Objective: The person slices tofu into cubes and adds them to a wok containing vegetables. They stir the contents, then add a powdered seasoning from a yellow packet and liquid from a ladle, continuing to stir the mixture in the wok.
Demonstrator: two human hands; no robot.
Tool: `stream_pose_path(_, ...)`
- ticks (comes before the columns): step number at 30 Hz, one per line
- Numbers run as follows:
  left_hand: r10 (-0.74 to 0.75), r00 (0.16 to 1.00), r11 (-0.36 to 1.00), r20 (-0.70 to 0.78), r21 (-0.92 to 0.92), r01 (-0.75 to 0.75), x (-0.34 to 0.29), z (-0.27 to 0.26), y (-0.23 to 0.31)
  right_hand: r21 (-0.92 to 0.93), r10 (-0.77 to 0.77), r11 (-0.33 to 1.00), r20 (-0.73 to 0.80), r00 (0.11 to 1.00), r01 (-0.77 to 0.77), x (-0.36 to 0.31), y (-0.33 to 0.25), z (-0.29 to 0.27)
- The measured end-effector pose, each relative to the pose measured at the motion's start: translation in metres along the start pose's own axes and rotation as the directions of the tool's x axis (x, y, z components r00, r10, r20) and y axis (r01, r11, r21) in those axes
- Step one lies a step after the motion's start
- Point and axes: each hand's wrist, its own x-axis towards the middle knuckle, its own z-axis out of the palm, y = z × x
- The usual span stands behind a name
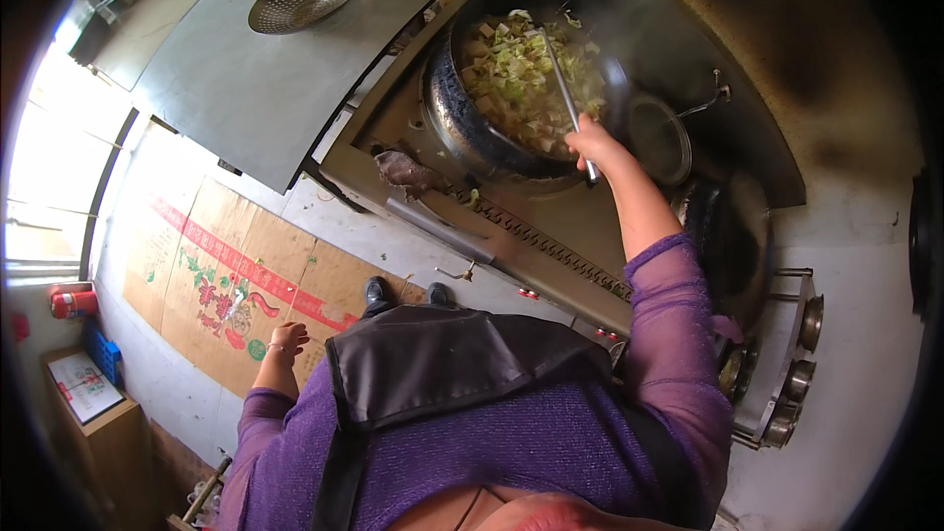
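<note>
Purple top (472, 452) nearest, our right grip (593, 146) held a metal utensil (560, 76) amid chopped vegetables (511, 69) in the wok (454, 110) — hasty stirring, we judged, could spill them — our left grip (290, 336) hanging loose, empty.

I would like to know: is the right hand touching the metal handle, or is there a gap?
Touching. The head view shows the right hand closed around the metal handle, whose near end sticks out beyond the grip.

Right hand (592, 144) around a metal utensil (561, 77), chopped vegetables (516, 64) in the wok (453, 108) beneath.
</note>
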Motion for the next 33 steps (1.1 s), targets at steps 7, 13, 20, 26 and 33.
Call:
stream_pose_path(7,0.075,0.991,0.968,0.107,0.233,-0.098,0.007,-0.006,-0.006,-0.452,-0.049,0.888,0.087,0.995,0.084,-0.076,0.037,0.0)
stream_pose_path(13,0.064,0.996,0.965,0.055,0.252,-0.076,0.024,0.001,0.037,-0.757,-0.166,0.653,-0.154,0.974,-0.008,-0.176,0.12,-0.027)
stream_pose_path(20,-0.1,0.99,0.99,0.1,0.104,0.09,0.019,0.026,0.08,-0.737,-0.014,0.673,-0.09,0.996,-0.057,-0.243,0.145,-0.04)
stream_pose_path(26,-0.106,0.994,0.965,-0.007,0.238,0.105,-0.009,0.053,0.087,-0.581,-0.009,0.811,-0.115,0.993,-0.06,-0.097,0.129,-0.006)
stream_pose_path(33,-0.093,0.988,0.98,-0.123,-0.186,0.069,-0.06,0.033,-0.002,0.092,-0.059,0.994,-0.025,0.998,0.061,-0.108,0.129,0.005)
